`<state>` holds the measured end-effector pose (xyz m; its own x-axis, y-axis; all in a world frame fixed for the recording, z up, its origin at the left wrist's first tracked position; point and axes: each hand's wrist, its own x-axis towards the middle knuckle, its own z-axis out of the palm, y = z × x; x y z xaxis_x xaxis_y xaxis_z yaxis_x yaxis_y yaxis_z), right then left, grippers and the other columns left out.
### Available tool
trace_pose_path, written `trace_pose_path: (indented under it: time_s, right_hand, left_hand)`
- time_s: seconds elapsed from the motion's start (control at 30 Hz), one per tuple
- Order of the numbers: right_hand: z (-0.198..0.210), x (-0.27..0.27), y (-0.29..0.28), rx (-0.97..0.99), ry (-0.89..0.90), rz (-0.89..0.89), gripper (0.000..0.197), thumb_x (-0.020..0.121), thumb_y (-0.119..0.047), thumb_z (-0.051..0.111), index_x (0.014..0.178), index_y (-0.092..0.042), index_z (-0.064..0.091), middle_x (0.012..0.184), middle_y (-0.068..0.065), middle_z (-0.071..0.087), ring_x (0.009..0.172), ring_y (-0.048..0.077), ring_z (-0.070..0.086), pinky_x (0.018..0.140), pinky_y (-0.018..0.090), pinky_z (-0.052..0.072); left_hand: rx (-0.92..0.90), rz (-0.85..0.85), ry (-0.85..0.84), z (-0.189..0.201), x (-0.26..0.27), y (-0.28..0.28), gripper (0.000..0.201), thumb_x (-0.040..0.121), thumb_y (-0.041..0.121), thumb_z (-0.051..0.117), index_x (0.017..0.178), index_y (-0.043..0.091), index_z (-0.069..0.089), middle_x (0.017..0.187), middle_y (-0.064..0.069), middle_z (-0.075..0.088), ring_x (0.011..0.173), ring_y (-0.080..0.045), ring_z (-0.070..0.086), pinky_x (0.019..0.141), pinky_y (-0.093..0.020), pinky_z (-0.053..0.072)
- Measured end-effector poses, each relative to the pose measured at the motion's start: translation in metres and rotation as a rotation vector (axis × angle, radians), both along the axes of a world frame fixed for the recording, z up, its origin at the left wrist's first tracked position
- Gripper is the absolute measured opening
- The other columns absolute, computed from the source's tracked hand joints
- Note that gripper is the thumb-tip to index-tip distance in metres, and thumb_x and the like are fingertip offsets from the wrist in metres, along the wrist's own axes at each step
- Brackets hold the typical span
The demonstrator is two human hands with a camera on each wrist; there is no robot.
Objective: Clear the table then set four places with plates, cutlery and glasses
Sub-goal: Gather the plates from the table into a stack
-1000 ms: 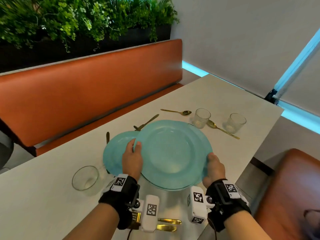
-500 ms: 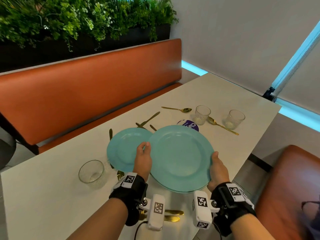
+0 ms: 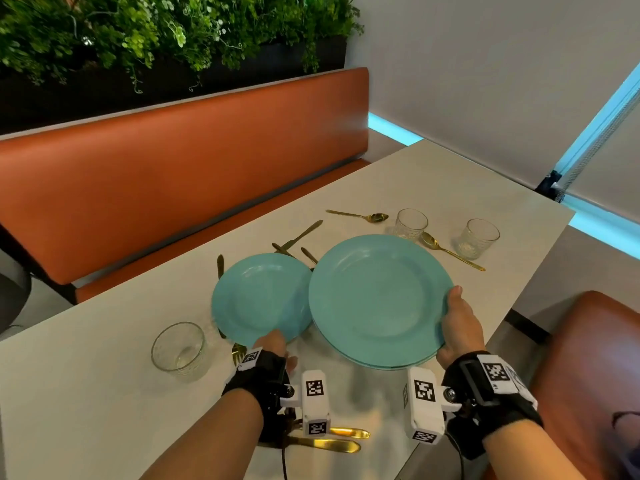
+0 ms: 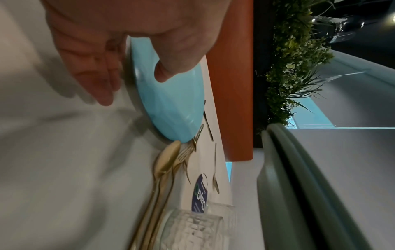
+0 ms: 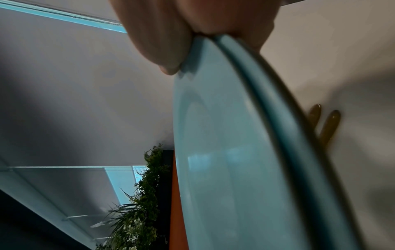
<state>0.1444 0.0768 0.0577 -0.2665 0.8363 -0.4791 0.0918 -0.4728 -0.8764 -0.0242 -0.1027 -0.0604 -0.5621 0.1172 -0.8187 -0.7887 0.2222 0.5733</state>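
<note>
On the left of the pale table (image 3: 86, 393) stands a round clear glass bowl (image 3: 178, 346), near the front edge. Just to its right is a small round blue plate (image 3: 259, 299). The left hand (image 3: 273, 344) is at the near rim of this plate. In the left wrist view the thumb (image 4: 169, 71) lies on top of the rim and the fingers (image 4: 96, 81) reach under it, so the hand holds the plate. A gold fork (image 3: 238, 353) peeks out beside that hand.

Behind the small plate lie some gold knives (image 3: 301, 233). Two more gold handles (image 3: 332, 439) lie at the near edge, between the two wrists.

To the right is a stack of big round blue plates (image 3: 377, 299), lifted off the table. The right hand (image 3: 459, 323) grips its right rim, thumb on top and fingers under. The right wrist view shows two rims, one under the other.

Far behind the stack lie a gold spoon (image 3: 360, 215), a clear ribbed glass (image 3: 411, 223), another gold spoon (image 3: 450, 251) and a second clear ribbed glass (image 3: 479, 237).
</note>
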Motion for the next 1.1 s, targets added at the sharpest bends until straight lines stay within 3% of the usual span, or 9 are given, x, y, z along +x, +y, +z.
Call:
trace_pose_path:
  time_s: [0.1, 0.2, 0.3, 0.4, 0.47, 0.53, 0.63, 0.83, 1.1]
  right_hand:
    - [-0.003, -0.001, 0.003, -0.012, -0.011, 0.009, 0.03, 0.1, -0.044, 0.033, 0.11, -0.021, 0.05, 0.106, 0.002, 0.059, 0.09, 0.022, 0.058, 0.085, 0.04, 0.048]
    - [-0.004, -0.001, 0.005, -0.025, -0.009, 0.011, 0.036, 0.1, -0.044, 0.033, 0.12, -0.02, 0.05, 0.111, 0.002, 0.058, 0.098, 0.023, 0.057, 0.088, 0.04, 0.048]
    - [-0.005, -0.001, 0.006, -0.032, -0.003, 0.015, 0.038, 0.1, -0.044, 0.033, 0.124, -0.02, 0.049, 0.107, 0.0, 0.059, 0.096, 0.022, 0.057, 0.086, 0.038, 0.047]
    - [-0.005, -0.001, 0.008, -0.025, -0.014, 0.023, 0.038, 0.1, -0.045, 0.033, 0.123, -0.019, 0.05, 0.109, 0.001, 0.059, 0.098, 0.023, 0.057, 0.087, 0.039, 0.048]
    - [-0.004, -0.002, 0.008, -0.016, -0.01, 0.025, 0.032, 0.1, -0.043, 0.033, 0.116, -0.022, 0.049, 0.103, 0.001, 0.059, 0.093, 0.022, 0.057, 0.083, 0.038, 0.047]
    - [-0.002, -0.004, 0.008, -0.014, 0.004, 0.028, 0.028, 0.101, -0.042, 0.032, 0.113, -0.023, 0.048, 0.099, -0.001, 0.058, 0.085, 0.018, 0.057, 0.081, 0.037, 0.046]
    - [0.002, -0.006, 0.006, -0.006, 0.008, 0.031, 0.038, 0.1, -0.044, 0.032, 0.125, -0.019, 0.049, 0.111, 0.002, 0.059, 0.095, 0.021, 0.058, 0.091, 0.041, 0.048]
    - [0.013, -0.012, -0.001, -0.013, 0.057, 0.045, 0.036, 0.1, -0.043, 0.032, 0.123, -0.021, 0.049, 0.105, 0.0, 0.06, 0.088, 0.019, 0.059, 0.084, 0.038, 0.048]
    - [0.016, -0.018, -0.017, -0.008, 0.066, 0.037, 0.04, 0.1, -0.043, 0.034, 0.126, -0.018, 0.05, 0.101, 0.001, 0.061, 0.084, 0.02, 0.06, 0.084, 0.04, 0.05]
  left_hand:
    - [0.079, 0.057, -0.011, -0.01, -0.007, 0.002, 0.019, 0.094, 0.022, 0.045, 0.079, 0.013, 0.05, 0.091, -0.009, 0.055, 0.067, -0.021, 0.055, 0.059, -0.029, 0.051]
    - [0.121, 0.154, -0.004, -0.02, -0.012, 0.003, 0.024, 0.097, 0.023, 0.042, 0.075, 0.015, 0.048, 0.104, -0.012, 0.054, 0.068, -0.019, 0.057, 0.057, -0.026, 0.049]
    - [0.135, 0.189, 0.056, -0.015, -0.006, 0.008, 0.024, 0.097, 0.02, 0.043, 0.079, 0.008, 0.053, 0.108, -0.018, 0.061, 0.067, -0.021, 0.058, 0.065, -0.029, 0.054]
    - [0.216, 0.3, 0.134, 0.003, -0.001, 0.012, 0.022, 0.097, 0.009, 0.041, 0.111, 0.0, 0.055, 0.107, -0.019, 0.061, 0.084, -0.033, 0.061, 0.071, -0.034, 0.057]
    - [0.234, 0.326, 0.192, 0.016, 0.0, 0.013, 0.016, 0.095, 0.004, 0.042, 0.098, 0.011, 0.056, 0.112, -0.013, 0.06, 0.109, -0.038, 0.058, 0.085, -0.036, 0.053]
    - [0.218, 0.385, 0.278, 0.026, -0.001, 0.012, 0.017, 0.092, 0.001, 0.045, 0.09, 0.016, 0.053, 0.099, -0.006, 0.061, 0.112, -0.037, 0.058, 0.08, -0.035, 0.053]
    - [0.164, 0.513, 0.372, 0.036, -0.006, 0.013, 0.035, 0.088, 0.001, 0.046, 0.122, 0.008, 0.05, 0.119, -0.015, 0.06, 0.112, -0.035, 0.058, 0.091, -0.047, 0.052]
    - [0.228, 0.484, 0.563, 0.07, -0.008, -0.001, 0.039, 0.095, 0.009, 0.039, 0.133, 0.008, 0.036, 0.131, -0.018, 0.052, 0.111, -0.033, 0.054, 0.096, -0.045, 0.046]
    - [0.475, 0.306, 0.439, 0.083, 0.005, -0.002, 0.045, 0.1, 0.04, 0.029, 0.138, 0.021, 0.043, 0.136, -0.006, 0.054, 0.121, -0.027, 0.053, 0.108, -0.048, 0.039]
